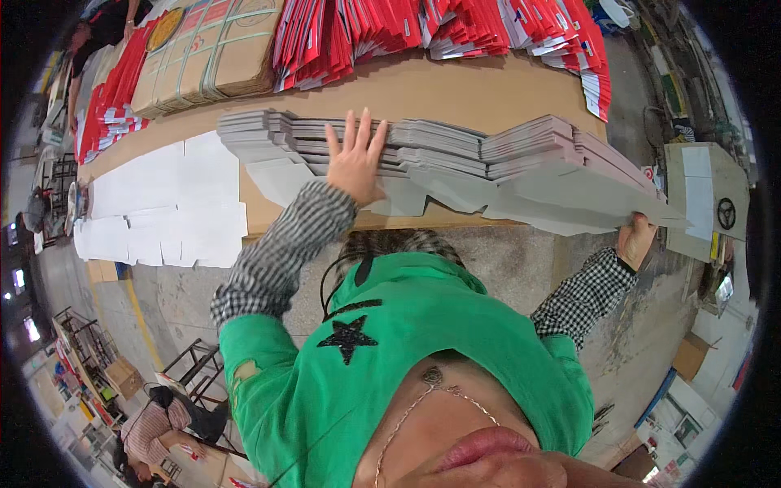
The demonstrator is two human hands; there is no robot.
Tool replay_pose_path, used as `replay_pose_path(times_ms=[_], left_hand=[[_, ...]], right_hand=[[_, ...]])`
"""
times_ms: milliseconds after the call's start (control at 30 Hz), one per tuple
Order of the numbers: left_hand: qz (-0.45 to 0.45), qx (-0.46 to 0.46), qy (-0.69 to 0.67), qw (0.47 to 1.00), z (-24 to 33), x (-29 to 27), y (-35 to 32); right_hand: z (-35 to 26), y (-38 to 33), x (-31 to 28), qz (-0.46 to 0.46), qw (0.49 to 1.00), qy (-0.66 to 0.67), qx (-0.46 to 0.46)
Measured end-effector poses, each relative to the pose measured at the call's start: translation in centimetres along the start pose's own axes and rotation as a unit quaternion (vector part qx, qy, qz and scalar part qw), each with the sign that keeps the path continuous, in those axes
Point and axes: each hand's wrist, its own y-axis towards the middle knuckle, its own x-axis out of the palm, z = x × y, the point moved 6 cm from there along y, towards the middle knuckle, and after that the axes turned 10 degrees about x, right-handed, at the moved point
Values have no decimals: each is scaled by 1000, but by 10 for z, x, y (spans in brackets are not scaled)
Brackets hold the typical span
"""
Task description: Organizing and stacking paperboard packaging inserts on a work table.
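One row of grey cards [455,185], too many to count, lay mid-frame on one bench [455,88], left hand [355,165] was spread flat on them, right hand [637,241] touched their right end, grip unclear, one strapped bundle [181,75] sat upper left.

No text, number or sign can be read.

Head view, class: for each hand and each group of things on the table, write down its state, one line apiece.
Left hand: fingers spread, laid over the grey card pieces.
Right hand: fingers bent, at the right end of the grey card pieces.
Grey card pieces: flat, layered in an uneven, stepped row.
White sheets: flat, overlapping.
Brown bundle: strapped.
Red-and-white pieces: stacked, fanned unevenly.
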Motion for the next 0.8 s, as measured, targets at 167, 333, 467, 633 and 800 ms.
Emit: replay_pose_path(times_ms=[167,333,467,633,800], left_hand=[[-81,-3,-114,990,-21,33,49],[-76,-13,-8,997,-10,45,34],[39,-6,61,997,10,24,28],[-92,-37,-33,995,-1,26,36],[-63,-30,-34,997,3,30,28]], right_hand=[[6,13,-16,-10,999,-37,-20],[21,29,-29,-97,992,-20,74],[40,55,-27,-161,984,-17,74],[51,52,21,-126,984,79,94],[81,51,-14,-127,989,24,74]])
